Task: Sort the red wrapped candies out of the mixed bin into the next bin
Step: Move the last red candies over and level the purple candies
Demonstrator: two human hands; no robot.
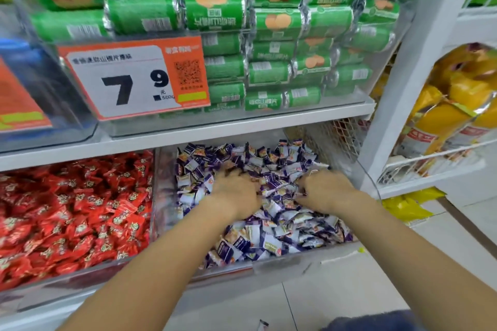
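Two bare hands dig into the mixed bin point(166, 185) of purple-and-white wrapped candies point(271, 239) on the lower shelf of a shop display. The left hand point(235, 193) and right hand point(324, 189) lie palm down side by side on the heap, fingertips buried among the wrappers — whether either holds a candy cannot be told. No red piece shows among the purple ones; the red wrapped candies point(72, 212) fill the next bin point(80, 274), just left of the mixed bin. Directly above the mixed bin, green packs point(215, 11) printed with orange discs are stacked behind a price card point(126, 80) reading "7.9" beside a QR code. Right of the mixed bin, yellow bags point(454, 105) sit in a white wire rack point(430, 169).
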